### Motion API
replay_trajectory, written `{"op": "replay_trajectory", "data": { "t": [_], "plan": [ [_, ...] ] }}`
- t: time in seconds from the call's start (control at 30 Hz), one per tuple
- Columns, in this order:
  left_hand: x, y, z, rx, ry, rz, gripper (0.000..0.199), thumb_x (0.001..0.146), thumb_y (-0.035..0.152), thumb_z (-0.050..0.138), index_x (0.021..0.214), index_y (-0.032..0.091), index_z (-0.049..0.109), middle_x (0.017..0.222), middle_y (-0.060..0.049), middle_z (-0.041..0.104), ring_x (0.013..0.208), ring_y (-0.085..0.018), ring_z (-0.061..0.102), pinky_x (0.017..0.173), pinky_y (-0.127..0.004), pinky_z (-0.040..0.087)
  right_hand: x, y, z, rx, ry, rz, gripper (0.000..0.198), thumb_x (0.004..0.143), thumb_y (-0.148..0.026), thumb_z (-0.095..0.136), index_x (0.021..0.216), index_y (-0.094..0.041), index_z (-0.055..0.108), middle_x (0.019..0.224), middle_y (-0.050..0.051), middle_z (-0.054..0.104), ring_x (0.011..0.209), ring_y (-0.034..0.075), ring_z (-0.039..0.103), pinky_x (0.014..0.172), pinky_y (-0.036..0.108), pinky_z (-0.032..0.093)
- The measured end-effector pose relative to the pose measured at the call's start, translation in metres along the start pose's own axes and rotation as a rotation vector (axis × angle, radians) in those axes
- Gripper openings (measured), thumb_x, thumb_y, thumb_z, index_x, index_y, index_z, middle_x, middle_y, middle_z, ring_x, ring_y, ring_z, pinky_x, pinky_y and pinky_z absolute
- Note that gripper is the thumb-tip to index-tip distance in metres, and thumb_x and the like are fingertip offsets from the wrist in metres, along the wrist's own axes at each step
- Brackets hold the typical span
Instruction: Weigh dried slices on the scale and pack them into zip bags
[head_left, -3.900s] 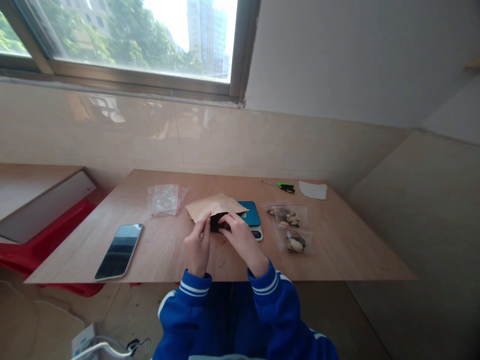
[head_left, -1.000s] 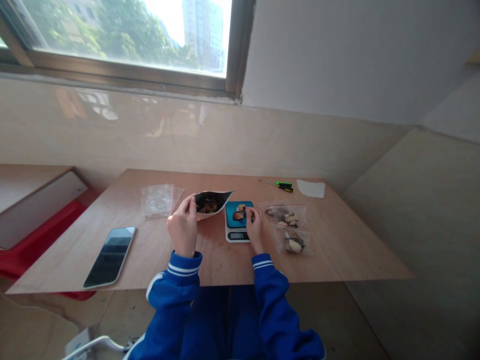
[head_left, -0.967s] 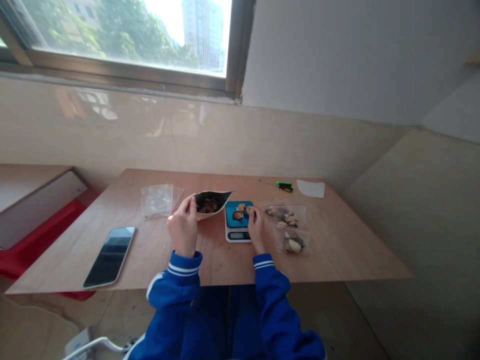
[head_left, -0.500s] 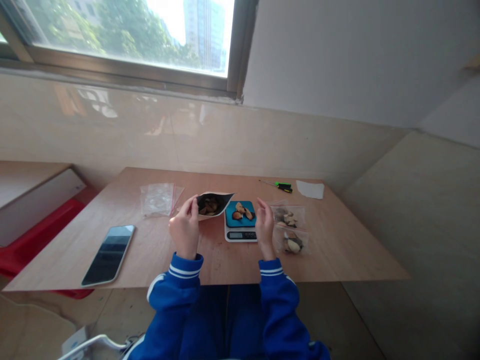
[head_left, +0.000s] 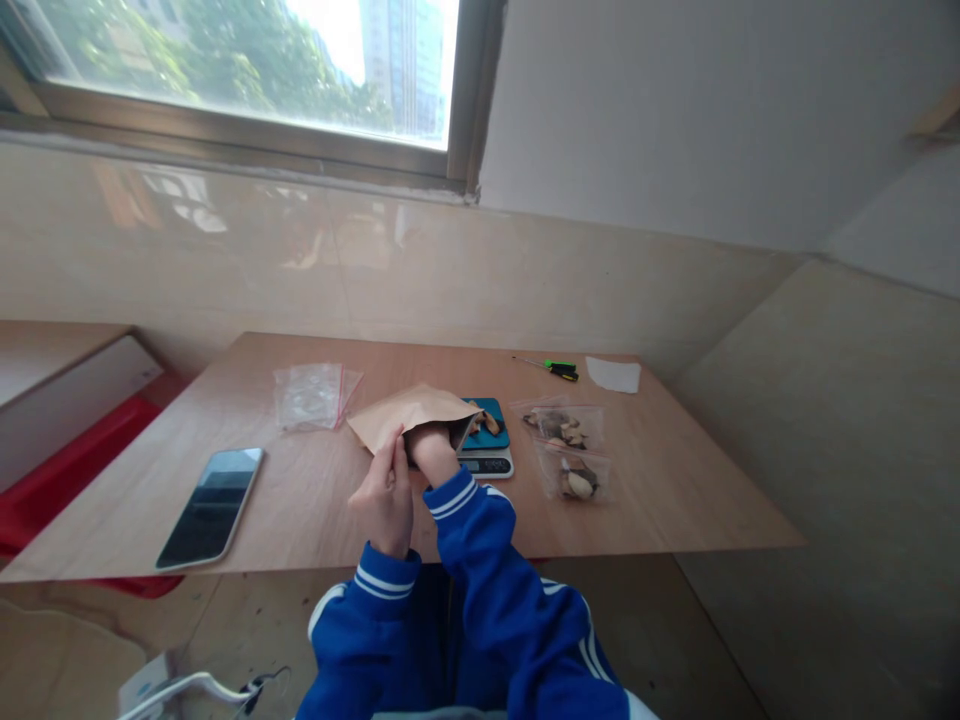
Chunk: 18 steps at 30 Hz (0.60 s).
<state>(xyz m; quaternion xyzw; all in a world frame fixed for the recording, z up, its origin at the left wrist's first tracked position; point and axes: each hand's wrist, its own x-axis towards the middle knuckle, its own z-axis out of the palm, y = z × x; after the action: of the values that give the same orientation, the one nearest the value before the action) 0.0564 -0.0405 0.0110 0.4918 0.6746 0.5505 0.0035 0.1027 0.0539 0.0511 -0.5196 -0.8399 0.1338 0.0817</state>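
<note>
My left hand (head_left: 385,497) pinches the near edge of a brown paper bag (head_left: 409,405), whose mouth faces me and to the right. Inside that mouth is my right hand (head_left: 435,452); the bag hides its fingers, so I cannot see whether they hold anything. Behind the bag's right end stands a white kitchen scale (head_left: 487,464) with a blue top, partly covered. Several dried brown-and-cream pieces (head_left: 489,421) lie on it. To the right are clear zip bags (head_left: 576,478) with similar pieces inside.
A phone (head_left: 211,508) lies at the table's left. Clear plastic bags (head_left: 309,396) are at the back left. Two screwdrivers (head_left: 561,370) and a white paper (head_left: 613,375) sit near the back right edge. A red stool (head_left: 142,430) stands left of the table.
My right hand has moved left from beside the scale into the paper bag. The bag has tipped, its mouth now turned toward me, and it covers part of the scale.
</note>
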Motion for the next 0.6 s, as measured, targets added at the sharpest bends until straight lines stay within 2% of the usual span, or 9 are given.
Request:
{"op": "replay_trajectory", "data": {
  "t": [0.1, 0.3, 0.37, 0.47, 0.6],
  "plan": [
    [-0.004, -0.004, -0.001, -0.019, -0.014, 0.019, 0.031, 0.094, 0.034, 0.050, 0.116, 0.024, 0.069, 0.107, -0.004, 0.074, 0.086, -0.016, 0.073, 0.072, -0.022, 0.053, 0.006, -0.002, 0.011, 0.010, 0.001, 0.051, 0.037, 0.089, -0.014, 0.051, 0.126, -0.012, 0.058, 0.132, 0.014, 0.061, 0.125, 0.025, 0.054, 0.113, 0.039, 0.035],
    [0.003, -0.006, -0.001, 0.016, 0.034, 0.018, 0.028, 0.092, 0.031, 0.053, 0.113, 0.024, 0.070, 0.105, -0.005, 0.075, 0.082, -0.016, 0.073, 0.068, -0.021, 0.052, -0.007, -0.003, 0.021, 0.029, 0.042, 0.177, 0.038, 0.093, -0.014, 0.047, 0.130, -0.004, 0.054, 0.133, 0.020, 0.058, 0.126, 0.027, 0.053, 0.112, 0.040, 0.034],
    [0.006, -0.006, -0.002, 0.039, 0.044, 0.030, 0.027, 0.092, 0.031, 0.053, 0.112, 0.025, 0.071, 0.103, -0.005, 0.076, 0.078, -0.016, 0.073, 0.063, -0.021, 0.050, -0.015, -0.006, 0.016, 0.048, 0.063, 0.213, 0.037, 0.095, -0.014, 0.043, 0.129, -0.004, 0.055, 0.133, 0.020, 0.058, 0.122, 0.025, 0.056, 0.108, 0.035, 0.040],
    [0.010, -0.009, -0.003, 0.078, 0.052, 0.045, 0.027, 0.093, 0.031, 0.053, 0.111, 0.025, 0.071, 0.099, -0.006, 0.076, 0.068, -0.015, 0.072, 0.056, -0.021, 0.045, -0.030, -0.013, 0.004, 0.094, 0.091, 0.225, 0.035, 0.098, -0.015, 0.037, 0.125, -0.010, 0.059, 0.125, 0.016, 0.065, 0.110, 0.022, 0.064, 0.095, 0.029, 0.050],
    [0.014, -0.012, -0.005, 0.110, 0.063, 0.055, 0.027, 0.093, 0.032, 0.053, 0.111, 0.025, 0.071, 0.096, -0.006, 0.077, 0.062, -0.014, 0.070, 0.054, -0.021, 0.042, -0.051, -0.016, -0.008, 0.179, 0.073, 0.214, 0.032, 0.097, -0.013, 0.038, 0.109, -0.014, 0.068, 0.105, 0.013, 0.073, 0.097, 0.023, 0.070, 0.082, 0.028, 0.053]
  ]
}}
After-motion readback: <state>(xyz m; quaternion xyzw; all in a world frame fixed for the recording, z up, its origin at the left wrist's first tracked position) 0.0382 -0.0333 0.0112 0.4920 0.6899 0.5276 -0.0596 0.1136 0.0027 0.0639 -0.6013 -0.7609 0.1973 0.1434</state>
